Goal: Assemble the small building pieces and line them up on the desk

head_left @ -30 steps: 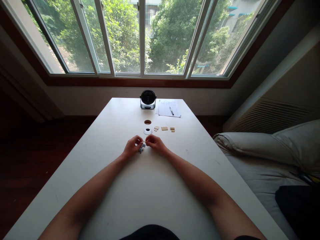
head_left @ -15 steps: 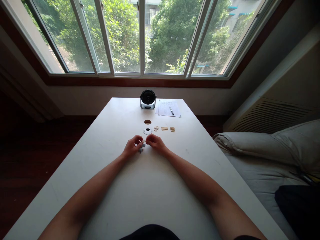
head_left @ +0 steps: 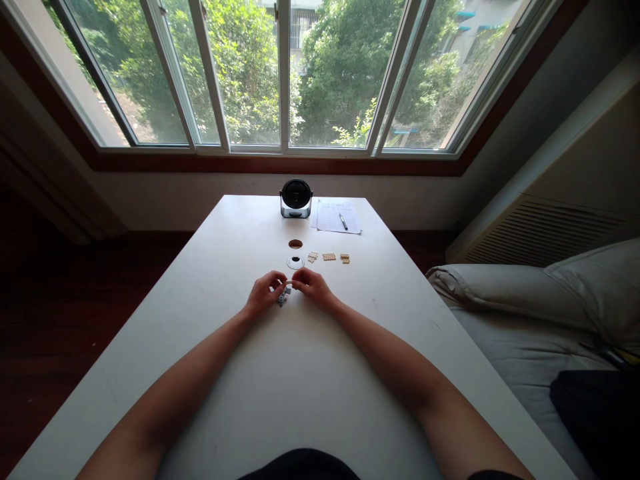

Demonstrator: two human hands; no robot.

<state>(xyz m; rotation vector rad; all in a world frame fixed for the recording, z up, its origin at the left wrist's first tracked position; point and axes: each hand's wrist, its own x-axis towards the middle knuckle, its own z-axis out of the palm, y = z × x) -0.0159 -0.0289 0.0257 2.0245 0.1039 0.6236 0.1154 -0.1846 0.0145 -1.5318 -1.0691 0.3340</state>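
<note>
My left hand (head_left: 264, 291) and my right hand (head_left: 309, 283) meet above the white table (head_left: 295, 373), fingertips almost together. Between them they pinch a small pale piece (head_left: 289, 283), mostly covered by the fingers; it looks like a tan building brick. Under and beside my left fingers lie several small grey pieces (head_left: 283, 298), partly hidden by that hand. Beyond my right hand, tan studded building bricks rest in small groups: a left cluster (head_left: 313, 257), a middle block (head_left: 329, 257) and a right cluster (head_left: 345, 258).
A round cable hole (head_left: 295, 244) and its ring-shaped cover (head_left: 295, 263) sit ahead of my hands. At the far edge stand a small black fan (head_left: 296, 195) and written sheets (head_left: 333, 217) with a pen (head_left: 343, 221). A grey sofa (head_left: 520, 333) borders the right side.
The pale piece between my fingertips has turned slightly and now appears flatter. Both hands stay in nearly the same place.
</note>
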